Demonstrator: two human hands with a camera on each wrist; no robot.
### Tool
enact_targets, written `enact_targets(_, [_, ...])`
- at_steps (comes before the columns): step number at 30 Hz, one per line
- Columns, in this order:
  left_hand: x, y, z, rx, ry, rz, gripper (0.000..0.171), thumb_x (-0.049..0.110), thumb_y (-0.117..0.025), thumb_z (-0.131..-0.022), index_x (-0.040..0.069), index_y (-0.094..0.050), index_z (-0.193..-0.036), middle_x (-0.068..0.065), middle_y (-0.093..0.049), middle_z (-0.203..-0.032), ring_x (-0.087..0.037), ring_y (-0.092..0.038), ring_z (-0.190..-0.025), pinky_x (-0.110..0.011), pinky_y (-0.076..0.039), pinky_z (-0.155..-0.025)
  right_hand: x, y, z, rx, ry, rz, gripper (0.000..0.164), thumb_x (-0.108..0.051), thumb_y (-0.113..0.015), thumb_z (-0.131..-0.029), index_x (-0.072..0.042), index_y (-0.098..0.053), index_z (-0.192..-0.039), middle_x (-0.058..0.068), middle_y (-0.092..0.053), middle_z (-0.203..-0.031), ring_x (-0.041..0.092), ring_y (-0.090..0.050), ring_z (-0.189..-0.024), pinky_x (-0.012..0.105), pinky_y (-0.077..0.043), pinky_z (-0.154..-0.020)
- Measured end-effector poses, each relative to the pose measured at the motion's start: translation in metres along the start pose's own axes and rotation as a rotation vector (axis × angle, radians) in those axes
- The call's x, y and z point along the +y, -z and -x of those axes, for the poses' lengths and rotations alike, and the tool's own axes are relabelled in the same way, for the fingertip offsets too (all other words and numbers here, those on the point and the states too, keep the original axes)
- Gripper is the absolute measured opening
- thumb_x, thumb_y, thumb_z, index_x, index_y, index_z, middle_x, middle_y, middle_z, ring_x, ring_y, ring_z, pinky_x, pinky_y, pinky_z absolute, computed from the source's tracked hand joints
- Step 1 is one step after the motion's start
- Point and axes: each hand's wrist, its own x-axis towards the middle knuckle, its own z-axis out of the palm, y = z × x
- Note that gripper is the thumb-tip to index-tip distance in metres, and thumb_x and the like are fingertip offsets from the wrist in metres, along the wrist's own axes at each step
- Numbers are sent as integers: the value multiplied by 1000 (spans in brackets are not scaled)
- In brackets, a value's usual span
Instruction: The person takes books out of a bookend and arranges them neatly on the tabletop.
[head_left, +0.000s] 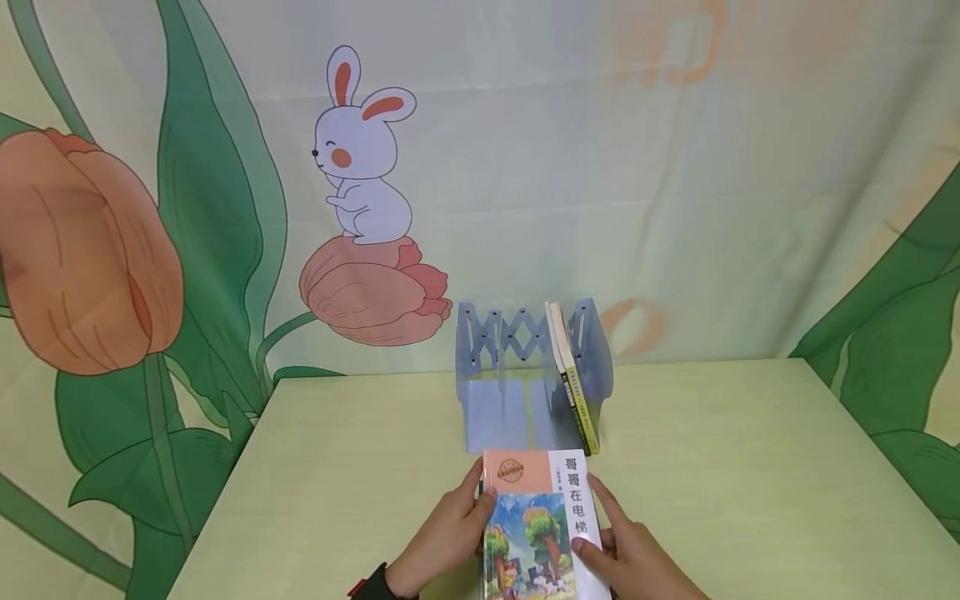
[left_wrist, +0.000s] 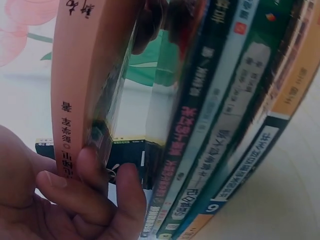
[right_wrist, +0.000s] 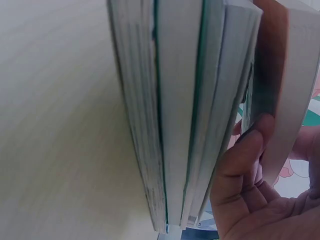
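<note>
Pinching top bk by opp. long edges: L hand & R hand, thumbs on cover. Bk: nearside of rack. Prob. light, semi-stiff, slippery cover; hold spine + page edges tog.

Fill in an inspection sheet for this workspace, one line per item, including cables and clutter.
Surface: pale green table.
Job's things: pink-and-white book held up above a stack of books; blue-grey book rack behind, with tilted books in its right-hand compartment.
Clutter: nothing seen.
Hands: left hand grips the book's left edge; right hand grips its right edge.
Cables: nothing seen.
Surroundings: backdrop printed with a rabbit and tulips.
</note>
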Motion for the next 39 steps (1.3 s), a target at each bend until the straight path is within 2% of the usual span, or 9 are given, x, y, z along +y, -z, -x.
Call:
enact_targets(4, [-4,-1,-1,-29,21,9,68,39,-34,-107,2,-6,-158,3,-39,-52,-14,-30,-42,-30,-26,-45,5,-1,-1,-20,-3,-18,88,-38,-58,-98,-20,4,-159,10,-75,-91,22,-73,-76,30,-56,-62])
enact_targets(7, [-7,-2,-2,-42,27,4,68,38,-33,-108,0,-7,-157,3,-39,-53,-14,-31,-43,-30,-26,-46,10,-1,-3,-38,-42,-49,92,-41,-59,-97,-19,5,-159,10,-75,-95,22,-73,-79,30,-57,-65])
enact_targets(10, [-9,-3,-2,-45,25,-11,67,36,-33,-108,-3,-8,-156,4,-38,-52,-13,-29,-42,-30,-26,-45,12,-1,-4,-41,-67,-27,94,-44,-59,-96,-15,5,-159,7,-74,-92,19,-70,-72,28,-52,-57])
enact_targets(14, [-11,-3,-3,-42,24,-21,67,36,-33,-108,-4,-9,-156,4,-38,-51,-13,-29,-41,-30,-25,-44,11,-1,-5,-37,-64,29,93,-43,-57,-98,-11,5,-159,5,-73,-87,17,-66,-68,27,-46,-54])
enact_targets(18, [-14,-4,-3,-41,28,-14,68,36,-34,-107,-3,-8,-156,2,-42,-52,-14,-34,-43,-29,-27,-45,10,-2,-6,-33,-70,57,94,-44,-57,-97,-10,5,-159,3,-73,-86,17,-70,-75,25,-49,-62])
enact_targets(21, [-15,-4,-3,-47,36,-7,68,36,-34,-107,-3,-7,-156,2,-43,-53,-15,-36,-43,-29,-28,-45,10,-2,-6,-32,-72,75,94,-45,-57,-97,-9,4,-158,2,-73,-85,16,-70,-75,24,-50,-64])
enact_targets(29, [-15,-5,-3,-47,53,-14,67,35,-34,-107,-3,-10,-156,2,-42,-52,-15,-34,-42,-30,-27,-45,10,-2,-6,-22,-68,134,93,-46,-57,-97,-5,0,-158,0,-70,-79,14,-68,-71,23,-48,-62])
enact_targets(36, [-16,-5,-4,-32,45,-36,62,28,-37,-107,-5,-14,-155,1,-49,-52,-14,-44,-44,-27,-33,-46,9,-2,-7,-8,-72,182,93,-46,-57,-97,-3,-3,-158,-2,-68,-74,12,-64,-65,23,-45,-58])
enact_targets(39, [-16,-5,-4,-26,46,-48,61,24,-38,-106,-6,-16,-154,1,-50,-51,-14,-45,-44,-27,-32,-46,7,-2,-6,2,-83,204,93,-46,-58,-96,-1,-5,-157,-2,-67,-73,11,-63,-65,23,-43,-57])
